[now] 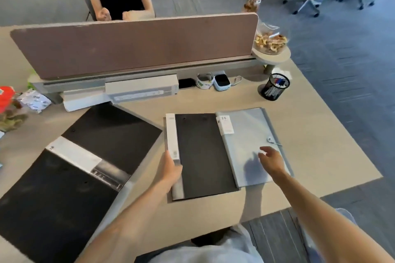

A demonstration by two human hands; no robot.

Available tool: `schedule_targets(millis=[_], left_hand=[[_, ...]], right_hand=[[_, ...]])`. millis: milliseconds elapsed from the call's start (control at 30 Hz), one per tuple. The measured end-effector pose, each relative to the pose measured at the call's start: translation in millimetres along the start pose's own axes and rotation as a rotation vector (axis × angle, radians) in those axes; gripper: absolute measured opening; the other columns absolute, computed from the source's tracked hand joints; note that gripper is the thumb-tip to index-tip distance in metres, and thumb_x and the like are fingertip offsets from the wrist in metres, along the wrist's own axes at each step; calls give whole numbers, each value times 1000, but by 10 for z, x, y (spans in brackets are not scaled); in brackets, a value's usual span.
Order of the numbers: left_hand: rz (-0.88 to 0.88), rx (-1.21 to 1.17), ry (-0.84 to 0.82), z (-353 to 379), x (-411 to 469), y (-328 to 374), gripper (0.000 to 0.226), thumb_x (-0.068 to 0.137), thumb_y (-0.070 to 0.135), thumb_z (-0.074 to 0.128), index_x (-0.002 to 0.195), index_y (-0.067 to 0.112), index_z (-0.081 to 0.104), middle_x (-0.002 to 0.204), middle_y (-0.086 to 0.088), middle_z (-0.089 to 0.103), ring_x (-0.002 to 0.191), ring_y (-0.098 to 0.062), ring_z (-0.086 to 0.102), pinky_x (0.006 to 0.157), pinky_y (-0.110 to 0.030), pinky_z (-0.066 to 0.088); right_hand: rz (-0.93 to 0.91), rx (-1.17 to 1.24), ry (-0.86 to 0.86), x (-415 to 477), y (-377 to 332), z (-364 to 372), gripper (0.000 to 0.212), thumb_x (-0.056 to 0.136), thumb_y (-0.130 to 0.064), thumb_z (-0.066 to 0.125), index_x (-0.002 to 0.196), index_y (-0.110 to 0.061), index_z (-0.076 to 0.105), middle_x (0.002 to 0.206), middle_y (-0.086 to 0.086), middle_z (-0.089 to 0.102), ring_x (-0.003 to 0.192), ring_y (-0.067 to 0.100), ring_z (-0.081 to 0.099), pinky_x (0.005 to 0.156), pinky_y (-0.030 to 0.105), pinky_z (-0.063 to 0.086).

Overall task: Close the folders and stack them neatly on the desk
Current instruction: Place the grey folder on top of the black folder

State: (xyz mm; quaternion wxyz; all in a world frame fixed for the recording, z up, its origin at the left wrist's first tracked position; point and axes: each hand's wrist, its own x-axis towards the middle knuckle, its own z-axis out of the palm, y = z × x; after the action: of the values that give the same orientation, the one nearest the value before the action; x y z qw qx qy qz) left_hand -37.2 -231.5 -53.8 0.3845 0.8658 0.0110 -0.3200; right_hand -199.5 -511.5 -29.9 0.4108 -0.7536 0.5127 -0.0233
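A large black folder [64, 168] lies open and spread flat on the left of the desk, with a white and clear spine strip down its middle. A closed black folder [203, 153] with a white spine label lies in the centre. My left hand [171, 168] grips its spine edge near the lower left. A closed pale grey translucent folder [248, 141] lies to its right, its left edge resting over the black one. My right hand [271, 159] hovers just above this grey folder with fingers apart, holding nothing.
A brown partition [132, 47] runs across the back of the desk [320, 156], with a person seated behind it. A mesh pen cup [275, 86], a tape roll [205, 81] and a small device [222, 82] stand near the partition. Packets [12, 104] crowd the left edge.
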Motion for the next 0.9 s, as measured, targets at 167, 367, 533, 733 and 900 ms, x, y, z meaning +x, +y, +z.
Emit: schedule_targets(millis=[167,367,533,733,900], left_hand=[[-40,110,25,221,185,249,61,80,14,66,134,9,38,137,-13,48,124,-32,48,101,-41,44],[-105,98,64,671,346,468,56,71,23,64,124,10,51,123,-12,58,110,-31,58,94,-43,51],[-118,28,36,1190,326,705,53,64,31,70,112,10,62,112,-10,68,99,-28,66,89,-38,54],[-75,157,15,1580,81,1088,95,70,37,79,145,6,28,140,-18,39,132,-34,39,110,-41,36],[-20,264,-19,1529,13,1138,87,63,29,71,143,19,37,134,-11,51,123,-32,52,102,-36,45]], right_hand=[[23,-7,35,582,122,-331,46,85,-24,58,126,-4,58,128,21,60,119,35,55,96,34,42],[-19,-259,-83,1139,403,-609,48,83,-29,63,128,-12,56,137,18,49,125,38,45,106,42,36],[-169,-210,-167,1290,571,-706,46,71,-8,72,116,-8,65,126,17,54,116,35,51,105,39,42],[-300,-238,-206,1248,515,-569,53,66,5,70,117,-7,64,123,18,50,111,39,49,94,30,40],[-250,-239,-283,1306,422,-552,52,72,-1,67,122,-14,59,140,14,38,127,37,35,104,35,35]])
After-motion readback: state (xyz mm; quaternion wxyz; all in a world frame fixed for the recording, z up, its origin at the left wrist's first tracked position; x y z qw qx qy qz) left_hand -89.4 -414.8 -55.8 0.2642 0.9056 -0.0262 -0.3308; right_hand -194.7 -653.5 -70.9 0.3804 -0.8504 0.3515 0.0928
